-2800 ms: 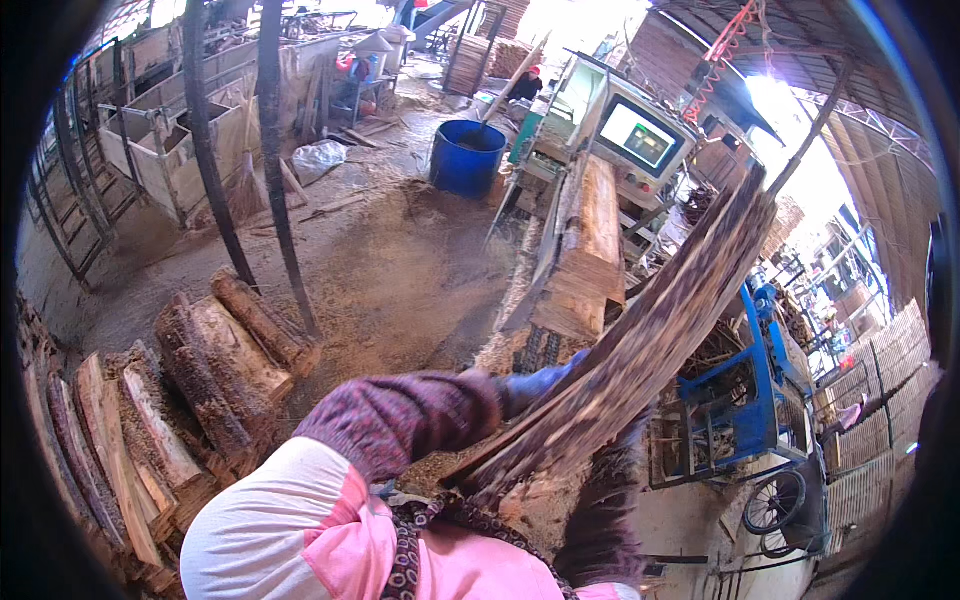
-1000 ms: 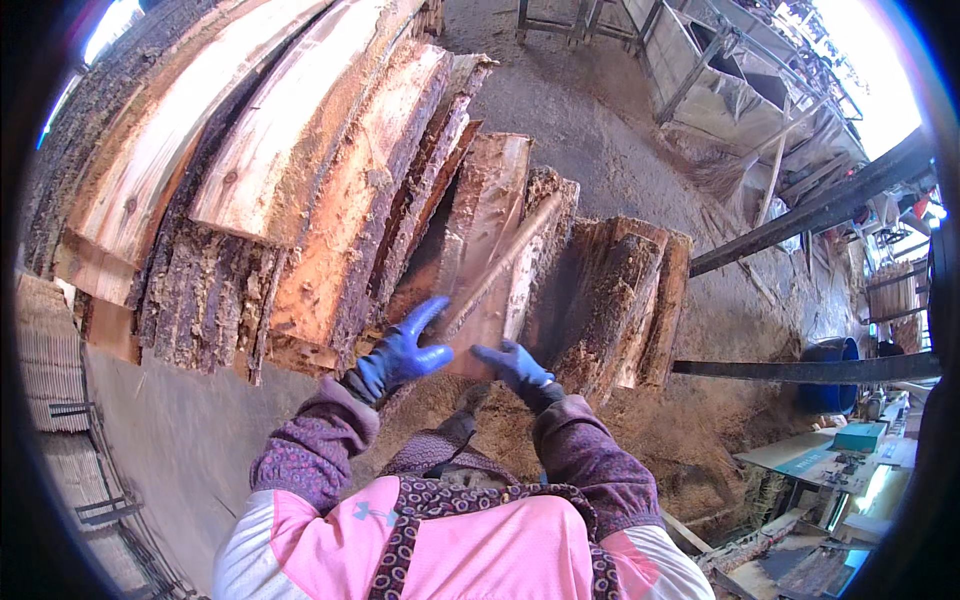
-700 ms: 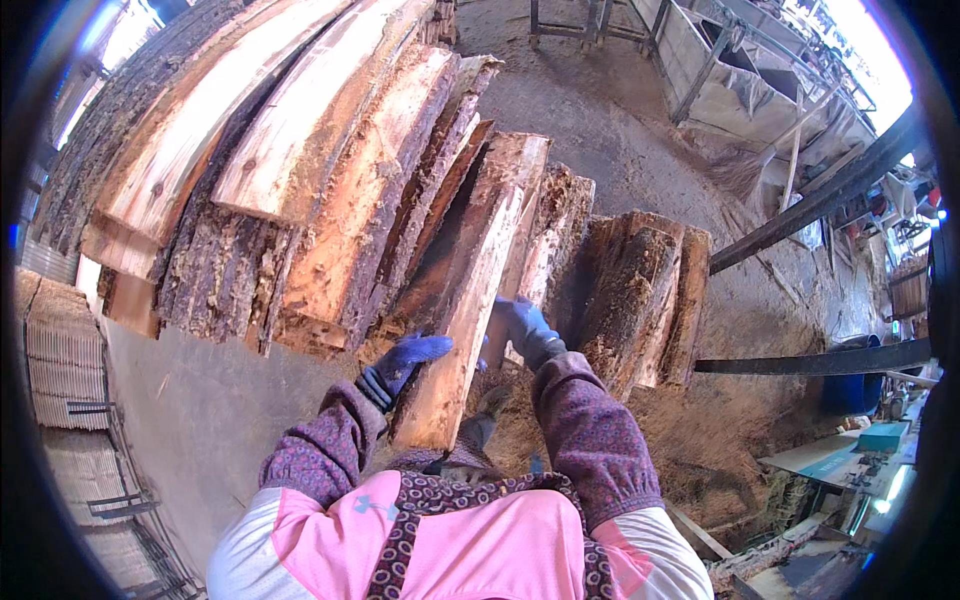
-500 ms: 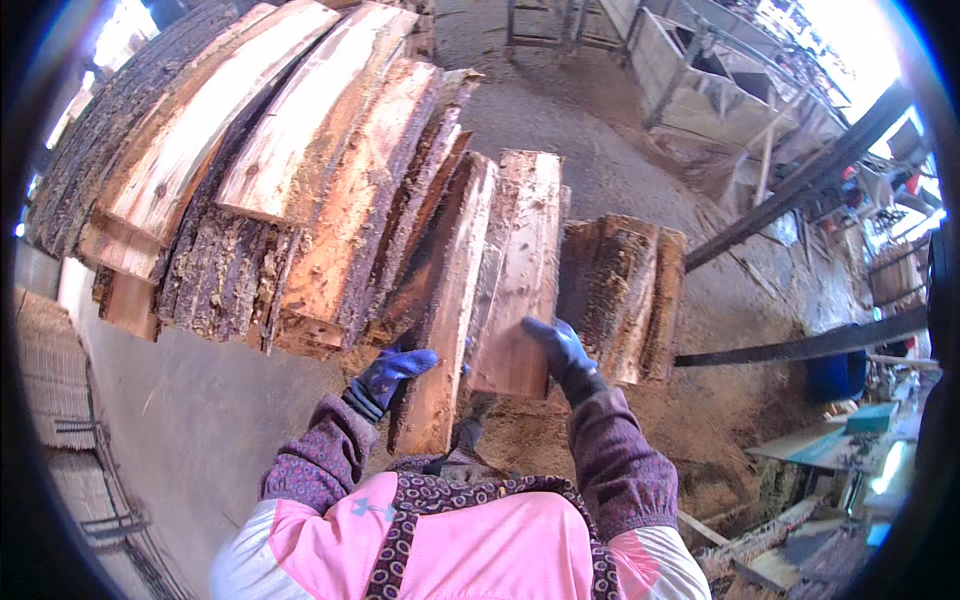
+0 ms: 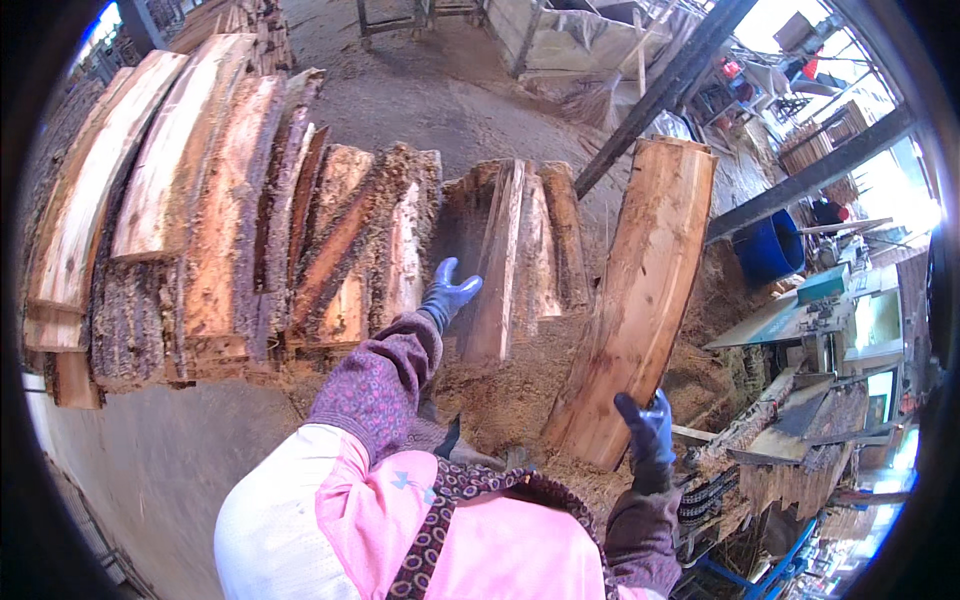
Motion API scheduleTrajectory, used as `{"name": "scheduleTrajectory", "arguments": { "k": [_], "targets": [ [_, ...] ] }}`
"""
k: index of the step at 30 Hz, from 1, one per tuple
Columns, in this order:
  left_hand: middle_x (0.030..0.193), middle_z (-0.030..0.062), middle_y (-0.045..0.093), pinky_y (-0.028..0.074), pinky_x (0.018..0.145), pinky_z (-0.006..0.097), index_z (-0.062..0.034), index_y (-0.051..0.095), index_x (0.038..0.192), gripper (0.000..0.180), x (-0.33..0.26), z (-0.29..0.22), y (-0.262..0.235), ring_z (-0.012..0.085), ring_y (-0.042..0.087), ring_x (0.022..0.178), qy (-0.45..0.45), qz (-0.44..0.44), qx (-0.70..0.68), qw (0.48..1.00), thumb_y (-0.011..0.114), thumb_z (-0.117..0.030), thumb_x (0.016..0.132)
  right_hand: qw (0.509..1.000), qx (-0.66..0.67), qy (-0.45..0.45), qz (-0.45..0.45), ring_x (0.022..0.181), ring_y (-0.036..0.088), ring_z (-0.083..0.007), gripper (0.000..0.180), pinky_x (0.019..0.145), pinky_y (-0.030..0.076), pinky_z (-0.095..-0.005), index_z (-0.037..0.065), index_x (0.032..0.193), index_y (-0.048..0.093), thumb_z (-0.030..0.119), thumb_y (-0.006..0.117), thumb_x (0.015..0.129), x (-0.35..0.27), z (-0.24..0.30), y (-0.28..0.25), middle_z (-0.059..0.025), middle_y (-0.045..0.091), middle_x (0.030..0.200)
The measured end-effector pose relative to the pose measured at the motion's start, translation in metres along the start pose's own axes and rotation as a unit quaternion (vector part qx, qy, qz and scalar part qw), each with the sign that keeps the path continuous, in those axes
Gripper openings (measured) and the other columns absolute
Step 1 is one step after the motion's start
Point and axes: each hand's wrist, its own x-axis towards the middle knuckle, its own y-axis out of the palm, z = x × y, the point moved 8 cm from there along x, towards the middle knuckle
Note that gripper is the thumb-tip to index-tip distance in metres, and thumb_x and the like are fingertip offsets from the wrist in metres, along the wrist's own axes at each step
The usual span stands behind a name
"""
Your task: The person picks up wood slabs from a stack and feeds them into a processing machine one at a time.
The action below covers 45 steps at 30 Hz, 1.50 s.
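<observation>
My left hand (image 5: 450,290), in a blue glove, is raised with thumb and fingers spread, and nothing is in it. It is beside a narrow wooden strip (image 5: 497,270), which leans on a short group of rough slabs (image 5: 540,255). At the right, my right hand (image 5: 652,432), also gloved in blue, grips the lower right edge of a wide, bark-edged wooden slab (image 5: 640,290). Its thumb lies over the slab's face, while the other fingers are partly hidden. The slab is tilted, its far end pointing away from me.
A large stack of rough slabs (image 5: 220,200) fills the left side. Dark metal bars (image 5: 812,175) cross at the right, near a blue bin (image 5: 770,248). A machine bench (image 5: 780,315) stands farther right. Sawdust and bark lie on the floor (image 5: 460,400).
My view has turned to the right. My left hand has come off the plank it was on and opened. My right hand has moved rightward and holds a wide slab there.
</observation>
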Motion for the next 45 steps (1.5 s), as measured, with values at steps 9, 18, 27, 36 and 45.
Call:
{"name": "scheduleTrajectory", "arguments": {
  "k": [9, 18, 27, 36, 45],
  "targets": [
    [0.141, 0.0156, 0.037, 0.041, 0.099, 0.045, -0.0136, 0.029, 0.143, 0.063, -0.171, -0.232, 0.164, 0.0276, 0.047, 0.119, -0.161, 0.511, -0.536, 0.652, 0.044, -0.049, 0.094, 0.912, -0.335, -0.225, 0.068, 0.119, 0.049, -0.0340, 0.067, 0.102, 0.037, -0.0400, -0.002, 0.129, 0.045, 0.026, 0.074, 0.076, -0.080, -0.014, 0.036, -0.0206, 0.050, 0.128],
    [0.140, 0.0185, 0.039, 0.033, 0.107, 0.048, -0.0056, 0.037, 0.139, 0.057, -0.247, -0.224, 0.222, 0.0322, 0.044, 0.125, -0.271, 0.537, -0.510, 0.615, 0.038, -0.045, 0.097, 0.993, -0.092, -0.079, -0.013, 0.114, 0.052, -0.0222, 0.034, 0.100, 0.040, -0.0359, -0.003, 0.123, 0.053, 0.017, 0.049, 0.095, -0.070, -0.175, -0.078, -0.0125, 0.057, 0.121],
    [0.122, 0.0081, 0.058, 0.044, 0.096, 0.039, -0.0066, 0.051, 0.127, 0.049, -0.267, -0.227, 0.316, 0.0207, 0.055, 0.110, -0.059, 0.564, -0.307, 0.765, 0.056, -0.039, 0.090, 0.974, 0.172, 0.016, -0.149, 0.080, 0.055, -0.0057, 0.017, 0.071, 0.045, -0.0231, 0.002, 0.102, 0.065, 0.012, 0.060, 0.090, -0.137, -0.159, -0.132, 0.0023, 0.064, 0.090],
    [0.103, 0.0026, 0.062, 0.047, 0.085, 0.029, -0.0001, 0.055, 0.118, 0.042, -0.424, -0.329, 0.363, 0.0129, 0.058, 0.093, -0.149, 0.748, -0.252, 0.596, 0.070, -0.008, 0.080, 0.823, -0.020, -0.076, -0.562, 0.072, 0.053, -0.0077, 0.022, 0.064, 0.045, -0.0268, 0.000, 0.095, 0.066, 0.017, 0.072, 0.083, -0.291, -0.100, -0.205, 0.0020, 0.064, 0.079],
    [0.087, -0.0006, 0.066, 0.048, 0.074, 0.027, -0.0021, 0.067, 0.096, 0.030, -0.371, -0.253, 0.374, 0.0091, 0.058, 0.079, 0.050, 0.695, -0.099, 0.711, 0.079, -0.011, 0.070, 0.752, -0.084, -0.163, -0.633, 0.097, 0.055, -0.0191, 0.050, 0.087, 0.044, -0.0320, -0.006, 0.116, 0.056, 0.032, 0.068, 0.085, -0.411, 0.042, -0.442, -0.0111, 0.060, 0.110]
  ]
}}
